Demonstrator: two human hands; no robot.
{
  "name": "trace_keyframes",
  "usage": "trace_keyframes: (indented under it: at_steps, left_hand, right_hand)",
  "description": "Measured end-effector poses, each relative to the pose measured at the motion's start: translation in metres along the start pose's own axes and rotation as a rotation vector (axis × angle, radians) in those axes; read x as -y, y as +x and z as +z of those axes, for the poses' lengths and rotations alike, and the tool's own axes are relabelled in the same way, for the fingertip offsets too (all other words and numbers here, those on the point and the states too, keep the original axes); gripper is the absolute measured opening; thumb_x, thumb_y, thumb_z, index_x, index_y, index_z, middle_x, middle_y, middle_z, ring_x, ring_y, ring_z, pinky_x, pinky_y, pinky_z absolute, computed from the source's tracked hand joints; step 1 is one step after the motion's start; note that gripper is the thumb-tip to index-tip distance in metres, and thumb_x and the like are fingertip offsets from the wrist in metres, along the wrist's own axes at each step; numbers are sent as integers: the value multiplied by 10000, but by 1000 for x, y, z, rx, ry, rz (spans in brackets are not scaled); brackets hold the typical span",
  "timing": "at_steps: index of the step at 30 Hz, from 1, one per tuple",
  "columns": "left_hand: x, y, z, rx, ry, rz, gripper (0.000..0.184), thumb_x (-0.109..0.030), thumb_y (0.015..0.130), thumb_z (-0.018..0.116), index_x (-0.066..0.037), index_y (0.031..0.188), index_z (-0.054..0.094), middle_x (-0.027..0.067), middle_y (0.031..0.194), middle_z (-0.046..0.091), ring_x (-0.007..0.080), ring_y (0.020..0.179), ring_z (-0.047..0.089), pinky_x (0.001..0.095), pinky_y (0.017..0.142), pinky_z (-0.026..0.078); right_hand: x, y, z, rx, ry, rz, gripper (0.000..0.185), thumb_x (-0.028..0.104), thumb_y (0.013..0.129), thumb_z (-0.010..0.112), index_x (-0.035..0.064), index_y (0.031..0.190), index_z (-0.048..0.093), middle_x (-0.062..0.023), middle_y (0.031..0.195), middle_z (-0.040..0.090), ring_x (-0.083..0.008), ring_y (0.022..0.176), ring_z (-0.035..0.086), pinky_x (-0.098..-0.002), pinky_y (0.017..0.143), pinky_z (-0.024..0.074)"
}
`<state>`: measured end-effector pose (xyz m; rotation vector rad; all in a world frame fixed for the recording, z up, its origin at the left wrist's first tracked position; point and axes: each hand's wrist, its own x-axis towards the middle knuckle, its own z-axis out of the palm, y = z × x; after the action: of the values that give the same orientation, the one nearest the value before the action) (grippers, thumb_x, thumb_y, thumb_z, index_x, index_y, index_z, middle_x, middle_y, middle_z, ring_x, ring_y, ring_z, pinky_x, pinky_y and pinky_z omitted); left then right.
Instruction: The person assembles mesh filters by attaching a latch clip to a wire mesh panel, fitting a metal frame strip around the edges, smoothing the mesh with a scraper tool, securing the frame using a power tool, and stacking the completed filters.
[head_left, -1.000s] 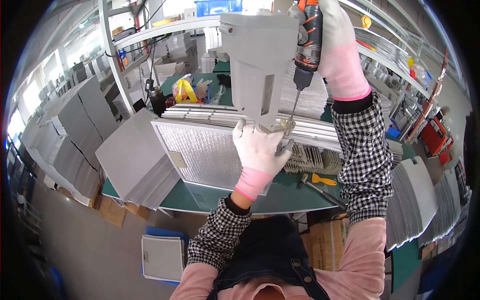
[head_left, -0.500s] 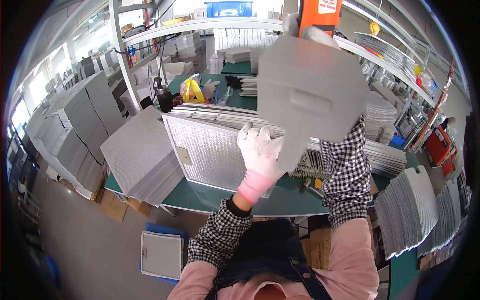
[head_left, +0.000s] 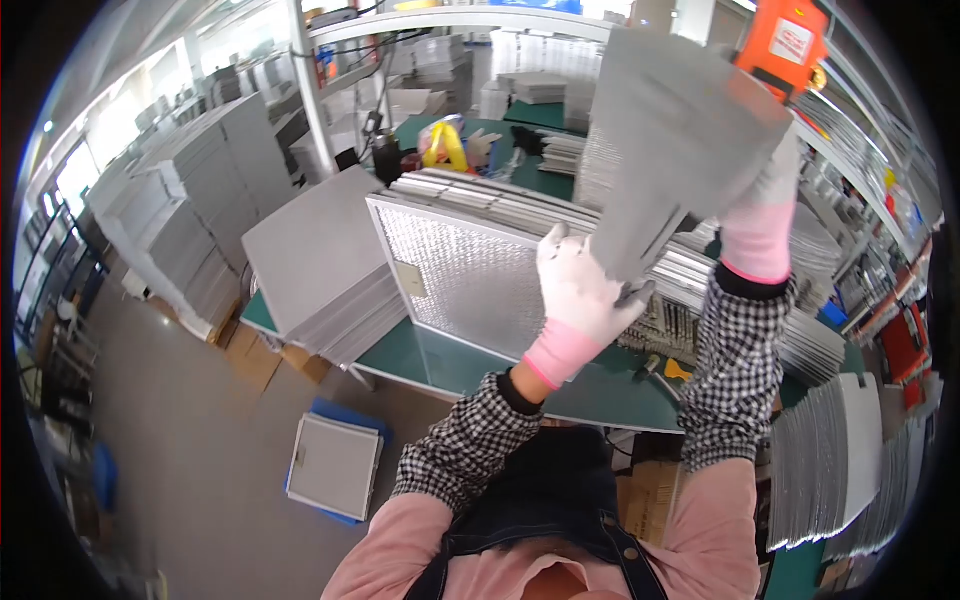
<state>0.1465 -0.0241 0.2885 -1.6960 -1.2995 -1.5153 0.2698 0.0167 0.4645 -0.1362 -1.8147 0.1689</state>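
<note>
My left hand (head_left: pixel 585 285), in a white glove with a pink cuff, is closed beside the top edge of a framed silver mesh panel (head_left: pixel 465 275). What its fingers hold is hidden. A large blurred grey piece (head_left: pixel 665 150) hangs close in front of the camera, its lower end overlapping that hand. My right hand (head_left: pixel 765 200), gloved alike, is partly hidden behind the grey piece. It is closed on a power drill (head_left: pixel 785 50), of which the orange end shows at the top right. Long, pale metal strips (head_left: pixel 500 200) lie behind the panel.
Sheets are stacked on the green table (head_left: pixel 420 350) at left and right. A hammer (head_left: pixel 655 375) and a yellow scraper (head_left: pixel 678 370) lie near its front edge. A white shelf rail (head_left: pixel 460 20) crosses above. Flat panels (head_left: pixel 335 465) sit low at the left.
The drill was upright with its bit near my left hand, then lifted away and turned, its orange end now facing the camera. The view has shifted, moving the scene rightward and down.
</note>
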Motion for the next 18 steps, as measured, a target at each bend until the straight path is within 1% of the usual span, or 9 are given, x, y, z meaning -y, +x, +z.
trace_keyframes:
  at_steps: [2, 3, 4, 5, 6, 8, 9, 13, 18]
  left_hand:
    - [3, -4, -5, 26, -27, 66, 468, -373, 682, 791, -176, 1090, 674, 94, 911, 538, 296, 938, 534, 562, 1014, 355]
    - [5, -10, -14, 125, -78, 70, 577, -373, 677, 805, -146, 1180, 640, 113, 1173, 573, 360, 1134, 508, 567, 1005, 342]
    - [7, -11, -36, 175, -144, 53, 667, -358, 672, 809, -102, 1247, 586, 144, 1222, 556, 367, 1189, 489, 565, 1028, 337]
    - [10, -13, -62, 222, -211, 34, 760, -343, 668, 813, -58, 1314, 533, 175, 1272, 539, 374, 1243, 470, 563, 1051, 331]
    - [18, -34, -80, 11, -47, -20, 884, -286, 645, 834, -17, 1381, 425, 199, 1346, 461, 403, 1279, 426, 609, 1099, 257]
    - [58, -72, -129, -172, 27, -372, 967, -227, 806, 762, 29, 1537, 182, 224, 1595, 208, 426, 1471, 204, 543, 1189, 167]
    - [77, -87, -151, -313, -356, -662, 848, -241, 945, 640, 52, 1546, 119, 213, 1621, 158, 365, 1487, 198, 469, 1206, 178]
    - [124, -135, -236, -345, -897, -1109, 640, -361, 1047, 462, 57, 1501, 293, 193, 1524, 368, 285, 1384, 394, 385, 1145, 326]
    - [157, -145, -238, -192, -871, -1038, 481, -270, 1044, 456, 42, 1410, 474, 156, 1406, 513, 239, 1270, 508, 352, 1108, 364]
  right_hand:
    - [22, -2, 13, -214, 202, 209, 315, 257, 989, 528, 25, 1197, 571, -57, 1037, 623, -143, 901, 610, -281, 789, 487]
    - [32, -2, 19, -339, 314, 294, 334, 265, 995, 501, 17, 1216, 537, -69, 1097, 600, -165, 961, 593, -303, 840, 471]
    - [7, -10, -14, -189, 478, 347, 461, 272, 1048, 399, 17, 1428, 450, -120, 1359, 567, -219, 1194, 595, -349, 1036, 467]
    - [2, -11, -19, -294, 262, 235, 450, 276, 1051, 385, 11, 1403, 475, -118, 1364, 562, -218, 1191, 596, -364, 1050, 461]
    - [-7, -17, -33, -325, 339, 215, 452, 274, 1039, 436, -2, 1393, 482, -119, 1381, 547, -224, 1202, 587, -374, 1029, 487]
    - [-30, -23, -65, -298, 431, 289, 437, 276, 1027, 469, 6, 1370, 500, -110, 1325, 571, -212, 1163, 604, -362, 986, 508]
    - [-43, -26, -80, -257, 529, 358, 423, 277, 1016, 502, 13, 1346, 518, -100, 1269, 596, -199, 1123, 620, -349, 942, 529]
    - [-49, -27, -77, -180, 615, 580, 380, 295, 987, 579, 32, 1261, 578, -64, 1091, 649, -155, 1002, 653, -308, 837, 562]
    - [-30, -29, -21, -120, 399, 548, 381, 296, 971, 587, 35, 1246, 623, -25, 1079, 668, -108, 1005, 633, -257, 880, 500]
